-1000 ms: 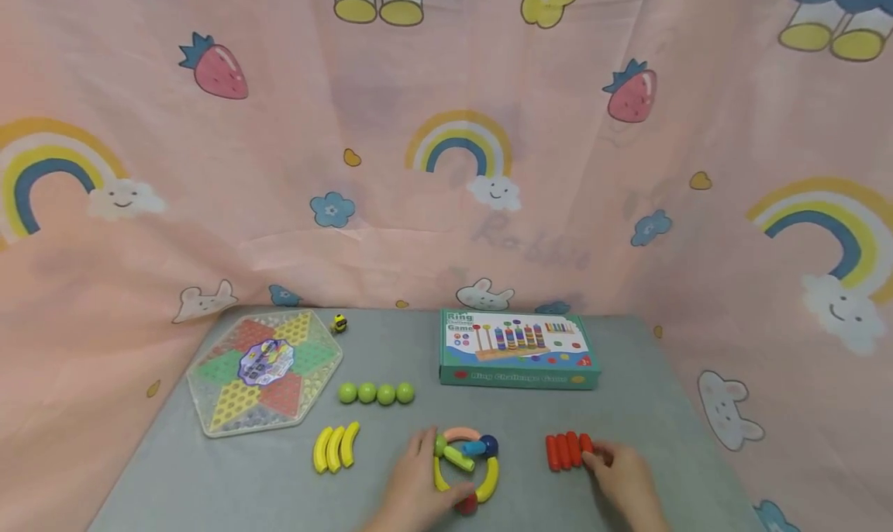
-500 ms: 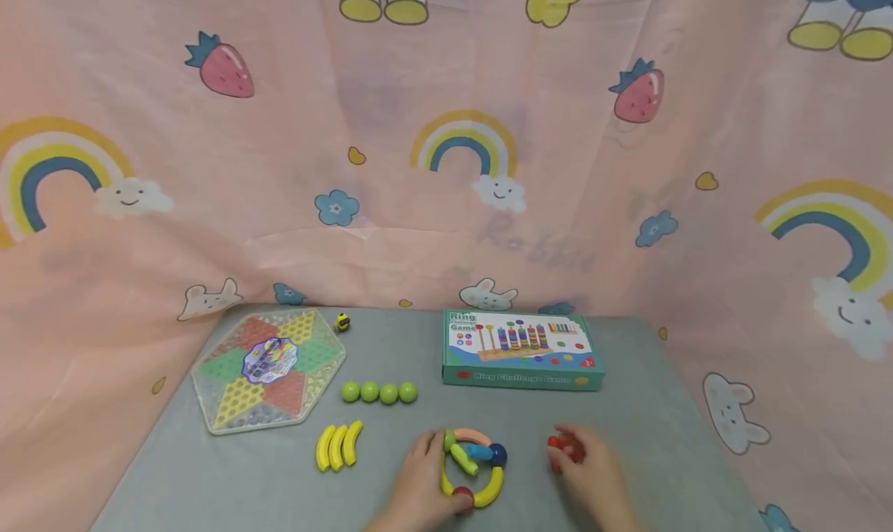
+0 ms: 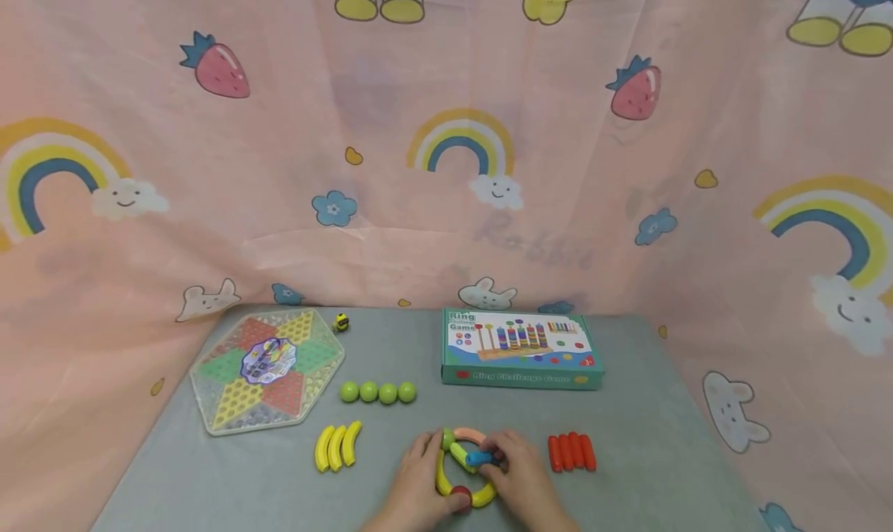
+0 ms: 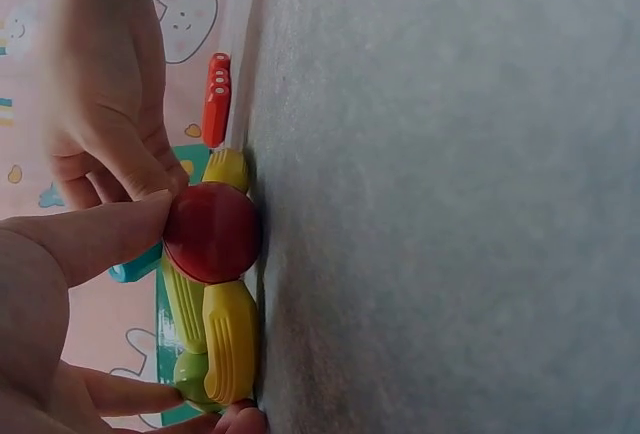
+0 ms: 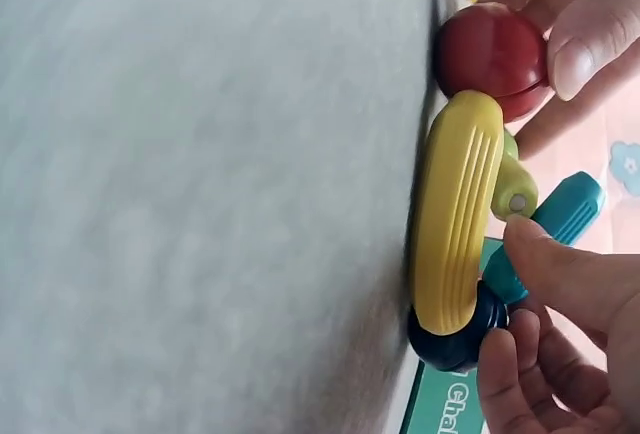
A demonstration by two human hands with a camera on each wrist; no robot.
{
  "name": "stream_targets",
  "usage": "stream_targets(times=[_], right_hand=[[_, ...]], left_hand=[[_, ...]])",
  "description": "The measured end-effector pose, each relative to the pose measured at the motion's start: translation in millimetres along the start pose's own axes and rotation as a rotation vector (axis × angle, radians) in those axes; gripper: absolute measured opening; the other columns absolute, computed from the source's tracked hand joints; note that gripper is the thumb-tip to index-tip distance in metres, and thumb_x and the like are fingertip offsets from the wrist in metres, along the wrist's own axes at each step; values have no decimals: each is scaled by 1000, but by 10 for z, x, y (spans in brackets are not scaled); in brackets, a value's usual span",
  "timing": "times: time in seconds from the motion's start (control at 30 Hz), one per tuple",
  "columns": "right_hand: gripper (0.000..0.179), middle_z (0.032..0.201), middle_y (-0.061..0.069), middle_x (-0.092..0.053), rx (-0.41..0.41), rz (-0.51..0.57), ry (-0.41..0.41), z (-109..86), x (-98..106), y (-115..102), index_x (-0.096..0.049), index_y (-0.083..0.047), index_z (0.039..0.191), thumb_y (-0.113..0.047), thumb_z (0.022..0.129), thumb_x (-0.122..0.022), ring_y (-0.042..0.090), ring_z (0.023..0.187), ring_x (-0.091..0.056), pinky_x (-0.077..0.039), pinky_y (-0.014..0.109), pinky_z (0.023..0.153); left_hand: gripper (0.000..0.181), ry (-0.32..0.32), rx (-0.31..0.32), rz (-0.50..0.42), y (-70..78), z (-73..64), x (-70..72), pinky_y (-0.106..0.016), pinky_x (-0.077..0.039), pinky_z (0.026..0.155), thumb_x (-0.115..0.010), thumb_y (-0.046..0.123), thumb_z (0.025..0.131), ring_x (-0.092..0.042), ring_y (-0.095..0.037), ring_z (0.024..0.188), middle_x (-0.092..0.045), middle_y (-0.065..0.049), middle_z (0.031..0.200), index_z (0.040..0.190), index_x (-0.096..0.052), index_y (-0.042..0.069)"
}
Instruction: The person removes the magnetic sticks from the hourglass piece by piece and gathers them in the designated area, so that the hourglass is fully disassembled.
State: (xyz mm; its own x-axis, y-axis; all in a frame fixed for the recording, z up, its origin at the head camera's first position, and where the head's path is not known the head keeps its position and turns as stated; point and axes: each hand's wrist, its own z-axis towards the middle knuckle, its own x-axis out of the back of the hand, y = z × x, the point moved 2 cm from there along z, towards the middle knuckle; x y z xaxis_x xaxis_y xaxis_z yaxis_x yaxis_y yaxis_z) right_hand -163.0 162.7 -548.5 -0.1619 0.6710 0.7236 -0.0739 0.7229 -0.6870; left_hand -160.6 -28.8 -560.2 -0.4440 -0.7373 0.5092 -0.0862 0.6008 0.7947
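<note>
On the grey table lies a ring of toy magnetic sticks and balls, with yellow curved sticks (image 5: pixel 458 214), a salmon curved stick (image 3: pixel 469 435), a red ball (image 4: pixel 212 232), a green ball (image 3: pixel 447 439) and a dark blue ball (image 5: pixel 447 341). My left hand (image 3: pixel 417 481) grips its left side, thumb on the red ball and fingers by the green one. At the ring's right, my right hand (image 3: pixel 522 476) holds the dark blue ball, its thumb against a blue stick (image 5: pixel 572 209) that slants up from that ball. A light green stick (image 4: pixel 184 304) reaches inward from the green ball.
Several red sticks (image 3: pixel 572 452) lie right of the ring. Left of it are yellow curved sticks (image 3: pixel 336 447) and a row of green balls (image 3: pixel 378 393). Behind stand a game box (image 3: pixel 522 350), a hexagonal board (image 3: pixel 267 371) and a small bee figure (image 3: pixel 341 323).
My right hand has let go of the red sticks, now in a neat row, and moved left to the dark blue ball. My left hand keeps its grip on the ring.
</note>
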Motion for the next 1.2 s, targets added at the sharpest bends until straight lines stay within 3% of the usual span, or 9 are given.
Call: stream_targets(times=[0.2, 0.33, 0.57, 0.8, 1.0, 1.1, 1.2], right_hand=[[20, 91, -7, -63, 8, 5, -9, 8, 2, 28, -71, -16, 101, -14, 84, -81, 7, 80, -54, -50, 23, 67], [24, 92, -4, -65, -20, 85, -6, 16, 13, 26, -69, -9, 108, -16, 87, -78, 9, 81, -57, -52, 24, 67], [28, 98, 2, -71, -187, 225, 161, -60, 202, 67, -68, -6, 112, -18, 90, -77, 14, 88, -68, -59, 27, 73], [38, 106, 14, -72, -372, 152, 292, -238, 694, 510, -65, 2, 120, -27, 96, -70, 21, 91, -68, -59, 36, 76], [49, 99, 17, -72, -491, 63, 259, -323, 934, 970, -62, 10, 121, -33, 98, -66, 24, 86, -67, -57, 38, 71], [45, 91, 15, -71, -509, 21, 228, -330, 980, 1088, -63, 12, 116, -29, 97, -67, 22, 79, -64, -55, 36, 65], [42, 85, 13, -69, -486, -29, 204, -321, 1009, 1139, -65, 13, 110, -26, 95, -68, 21, 76, -62, -52, 36, 63]], left_hand=[[98, 11, -24, -11, -12, -3, -19, -67, -35, 108, -86, 37, 78, -35, -49, 139, -37, -28, 151, 152, -36, -3], [99, 16, -35, -7, -17, 4, -3, -67, -35, 108, -86, 37, 78, -35, -49, 139, -37, -28, 151, 152, -36, -4], [95, 12, -12, -5, -2, 44, 50, -66, -35, 109, -88, 33, 76, -37, -48, 137, -41, -26, 149, 150, -40, -2], [89, -3, 59, -1, -3, 44, 15, -67, -37, 106, -83, 32, 80, -40, -46, 133, -44, -24, 145, 150, -40, -2], [83, 8, 149, -54, -26, 12, -18, -64, -41, 101, -76, 22, 82, -46, -39, 119, -43, -24, 134, 150, -38, -5], [84, 13, 148, -75, -16, 16, -6, -65, -41, 102, -74, 17, 82, -47, -40, 123, -42, -26, 139, 154, -33, 1], [85, 44, 85, -64, 2, 25, 27, -67, -37, 107, -72, 12, 82, -44, -45, 133, -44, -26, 146, 157, -32, 6]])
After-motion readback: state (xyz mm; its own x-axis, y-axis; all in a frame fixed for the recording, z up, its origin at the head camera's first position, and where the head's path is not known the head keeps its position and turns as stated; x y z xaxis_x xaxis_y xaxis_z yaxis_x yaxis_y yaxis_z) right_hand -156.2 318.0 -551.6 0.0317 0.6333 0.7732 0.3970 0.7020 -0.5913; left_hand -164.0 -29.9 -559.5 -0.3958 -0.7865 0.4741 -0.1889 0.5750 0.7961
